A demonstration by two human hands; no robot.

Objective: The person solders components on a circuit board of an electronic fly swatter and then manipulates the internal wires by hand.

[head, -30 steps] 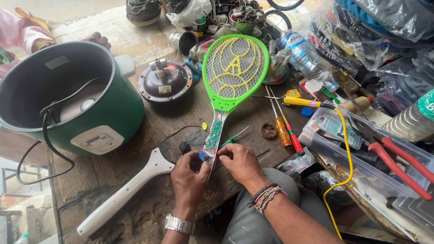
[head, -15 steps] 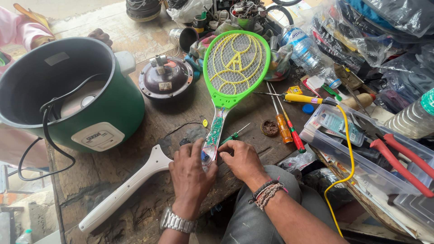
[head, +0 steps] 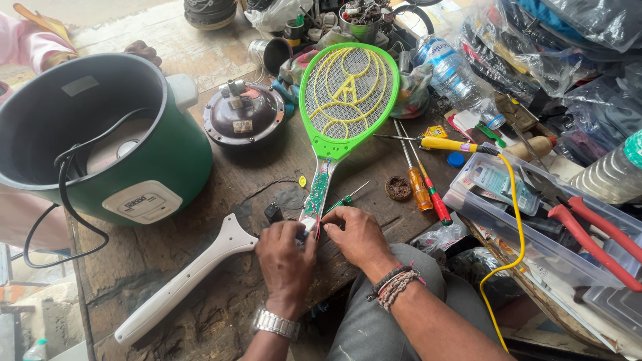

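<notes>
Here my left hand [head: 286,257] and right hand [head: 359,235] pinch the opened handle end of the green racket [head: 342,110] at lower centre. The white handle cover [head: 180,284] lies just left, the green cooker [head: 100,137] crowds the upper left, and screwdrivers [head: 421,184] hem the right.

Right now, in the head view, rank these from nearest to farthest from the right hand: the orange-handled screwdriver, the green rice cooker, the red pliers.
From the right hand:
1. Orange-handled screwdriver, just to its right.
2. Green rice cooker, far left.
3. Red pliers, far right, in the clear tray.
</notes>
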